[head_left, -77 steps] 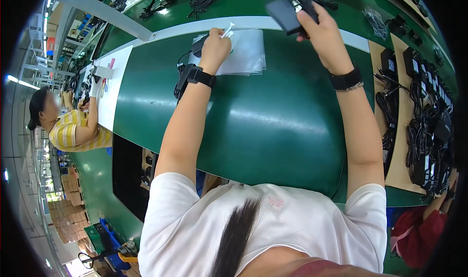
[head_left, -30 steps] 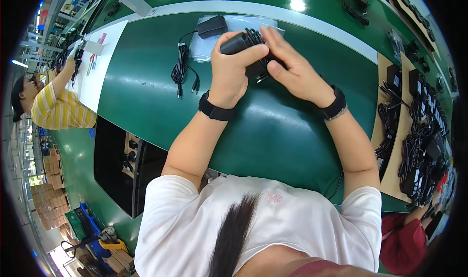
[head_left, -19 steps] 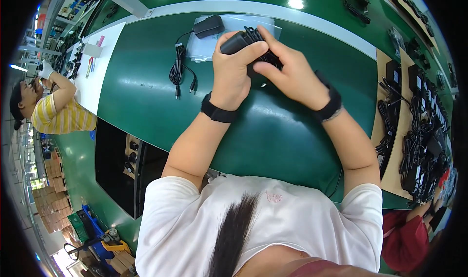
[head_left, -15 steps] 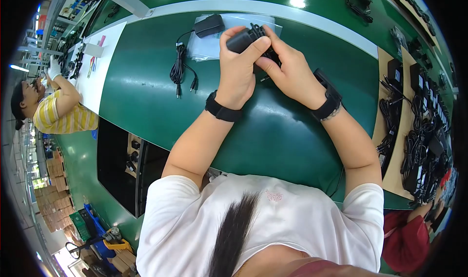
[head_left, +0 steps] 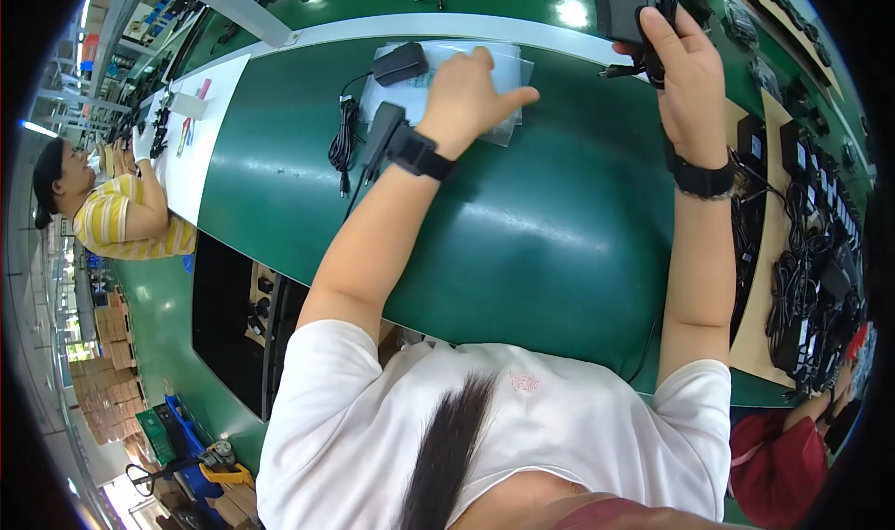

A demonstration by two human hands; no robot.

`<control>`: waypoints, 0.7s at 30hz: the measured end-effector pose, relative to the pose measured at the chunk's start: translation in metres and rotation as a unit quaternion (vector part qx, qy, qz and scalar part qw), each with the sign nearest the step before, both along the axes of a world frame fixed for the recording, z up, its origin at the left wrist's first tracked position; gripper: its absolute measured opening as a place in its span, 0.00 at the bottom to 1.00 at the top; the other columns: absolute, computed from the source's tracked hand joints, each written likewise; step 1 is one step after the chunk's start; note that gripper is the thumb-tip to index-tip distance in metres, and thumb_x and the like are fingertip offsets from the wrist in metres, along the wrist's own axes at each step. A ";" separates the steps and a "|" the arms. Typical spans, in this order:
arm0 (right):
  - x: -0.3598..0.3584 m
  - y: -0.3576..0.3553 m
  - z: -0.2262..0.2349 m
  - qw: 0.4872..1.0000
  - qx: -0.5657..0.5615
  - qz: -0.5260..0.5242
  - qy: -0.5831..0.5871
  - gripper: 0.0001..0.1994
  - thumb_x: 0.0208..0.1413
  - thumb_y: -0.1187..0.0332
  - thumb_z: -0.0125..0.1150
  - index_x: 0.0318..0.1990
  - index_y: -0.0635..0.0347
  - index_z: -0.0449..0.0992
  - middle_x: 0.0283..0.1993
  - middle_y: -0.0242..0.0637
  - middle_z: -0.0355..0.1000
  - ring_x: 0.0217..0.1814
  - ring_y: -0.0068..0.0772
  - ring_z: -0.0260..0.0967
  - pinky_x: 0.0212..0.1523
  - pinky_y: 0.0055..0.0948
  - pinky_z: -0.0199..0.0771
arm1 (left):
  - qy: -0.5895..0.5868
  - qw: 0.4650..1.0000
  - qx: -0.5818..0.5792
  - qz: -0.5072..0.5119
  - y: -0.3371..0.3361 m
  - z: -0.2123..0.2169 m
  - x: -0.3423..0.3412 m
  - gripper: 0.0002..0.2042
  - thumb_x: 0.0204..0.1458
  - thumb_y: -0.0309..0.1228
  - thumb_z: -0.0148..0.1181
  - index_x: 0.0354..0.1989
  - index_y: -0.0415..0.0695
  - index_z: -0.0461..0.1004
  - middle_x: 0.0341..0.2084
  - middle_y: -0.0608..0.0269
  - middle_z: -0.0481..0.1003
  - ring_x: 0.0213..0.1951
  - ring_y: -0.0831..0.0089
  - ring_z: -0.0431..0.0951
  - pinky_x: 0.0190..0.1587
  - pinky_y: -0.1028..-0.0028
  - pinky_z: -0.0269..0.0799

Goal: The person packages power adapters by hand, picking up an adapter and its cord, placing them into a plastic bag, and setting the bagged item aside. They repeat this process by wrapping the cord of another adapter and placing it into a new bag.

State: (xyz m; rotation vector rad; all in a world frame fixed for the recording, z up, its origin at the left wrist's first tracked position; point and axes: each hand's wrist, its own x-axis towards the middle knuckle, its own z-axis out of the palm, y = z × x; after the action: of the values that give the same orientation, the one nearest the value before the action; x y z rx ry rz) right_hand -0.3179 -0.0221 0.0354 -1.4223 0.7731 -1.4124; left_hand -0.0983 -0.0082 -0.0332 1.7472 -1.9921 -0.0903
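At the upper right, my right hand (head_left: 695, 78) is raised and closed around a black power adapter (head_left: 626, 8) and its bundled cord, with a plug end hanging below. My left hand (head_left: 471, 96) holds nothing and hovers over clear plastic bags (head_left: 508, 134), its thumb stretched out to the right and its other fingers partly bent. Just left of that hand, a second black adapter (head_left: 401, 64) lies on the bags, its coiled cable (head_left: 343, 134) resting on the green bench. A black box-shaped device (head_left: 384, 124) with a cord sits by my left wristband.
Cardboard trays (head_left: 778, 241) of adapters and coiled cables stand along the right side of the green bench (head_left: 550, 241). A white rail (head_left: 392, 28) crosses beyond the bags, with more cables past it. A person in a yellow striped top (head_left: 126, 218) works at the left.
My hands have come apart. The right one has carried the adapter up and to the right, while the left has let go of it and turned over the bags.
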 end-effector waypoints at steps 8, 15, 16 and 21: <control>0.005 0.011 0.022 0.997 -0.040 0.034 -0.064 0.13 0.56 0.72 0.52 0.47 0.69 0.68 0.39 0.29 0.69 0.36 0.15 0.64 0.38 0.15 0.65 | -0.070 0.989 0.125 -0.043 -0.038 -0.020 0.009 0.18 0.36 0.42 0.60 0.18 0.33 0.74 0.17 0.44 0.73 0.24 0.53 0.74 0.31 0.63 0.70; -0.007 0.009 0.022 0.997 -0.038 0.014 -0.063 0.13 0.56 0.71 0.51 0.46 0.68 0.69 0.37 0.28 0.69 0.34 0.15 0.63 0.35 0.15 0.64 | 0.202 0.969 0.128 0.055 -0.041 0.005 0.036 0.15 0.43 0.33 0.45 0.21 0.34 0.73 0.18 0.44 0.73 0.26 0.55 0.76 0.32 0.64 0.70; -0.009 0.008 0.022 0.997 -0.042 0.010 -0.061 0.13 0.56 0.71 0.51 0.47 0.68 0.69 0.37 0.28 0.68 0.34 0.14 0.63 0.35 0.14 0.64 | 0.229 0.963 0.103 0.102 -0.036 0.010 0.036 0.13 0.45 0.32 0.45 0.26 0.34 0.73 0.22 0.45 0.74 0.28 0.58 0.76 0.32 0.65 0.69; -0.004 0.001 0.008 0.999 -0.029 0.028 -0.027 0.14 0.56 0.67 0.53 0.47 0.65 0.69 0.36 0.29 0.69 0.33 0.16 0.65 0.35 0.16 0.67 | 0.290 0.938 -0.085 0.172 -0.025 -0.017 0.080 0.16 0.47 0.38 0.52 0.37 0.36 0.71 0.33 0.44 0.74 0.35 0.56 0.75 0.35 0.66 0.69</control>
State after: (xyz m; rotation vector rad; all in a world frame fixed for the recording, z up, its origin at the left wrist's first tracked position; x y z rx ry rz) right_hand -0.3220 -0.0215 0.0439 -1.4325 0.6591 -1.4343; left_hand -0.0184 -0.0335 -0.0499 1.6814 -1.2237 -0.2728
